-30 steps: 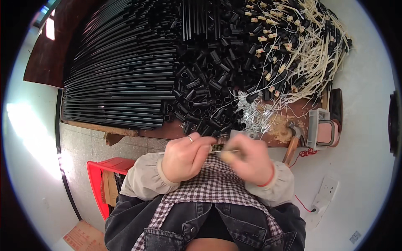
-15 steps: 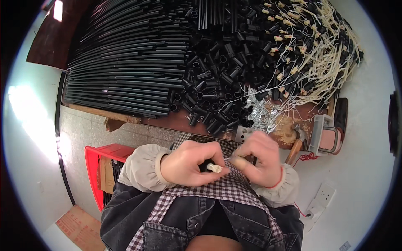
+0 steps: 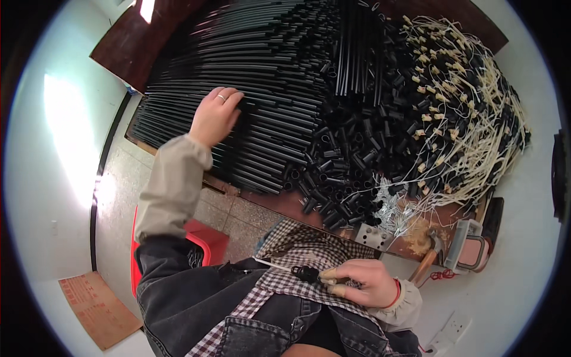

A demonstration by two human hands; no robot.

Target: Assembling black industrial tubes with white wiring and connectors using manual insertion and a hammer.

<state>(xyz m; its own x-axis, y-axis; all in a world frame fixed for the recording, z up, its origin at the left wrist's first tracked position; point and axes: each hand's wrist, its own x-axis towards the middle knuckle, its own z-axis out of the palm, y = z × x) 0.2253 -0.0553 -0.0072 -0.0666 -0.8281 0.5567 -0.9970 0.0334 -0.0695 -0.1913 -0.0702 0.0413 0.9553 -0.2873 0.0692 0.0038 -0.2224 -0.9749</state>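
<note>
My left hand (image 3: 217, 118), with a ring on one finger, reaches over the stack of thin black tubes (image 3: 250, 77). Its fingers are bent over the tubes and the thumb sits apart from them; I see nothing in its grasp. Low over my checked apron, my right hand (image 3: 364, 284) pinches a small black plastic fitting (image 3: 306, 273) between thumb and fingers with yellowish tips. A white wire (image 3: 270, 263) runs out of the fitting toward the left. The fitting's right end is hidden by the fingers.
Loose black sleeves (image 3: 342, 172) and small metal pins (image 3: 392, 211) are heaped on the table. Farther right lies a pile of white-wired connectors (image 3: 470, 107). A metal block with holes (image 3: 373, 237) and a hammer (image 3: 429, 256) lie at the near edge. A red bin (image 3: 211, 238) stands below.
My left hand has left the right one and moved up and left onto the black tubes. My right hand has come slightly lower and now has the fitting. The view has shifted.
</note>
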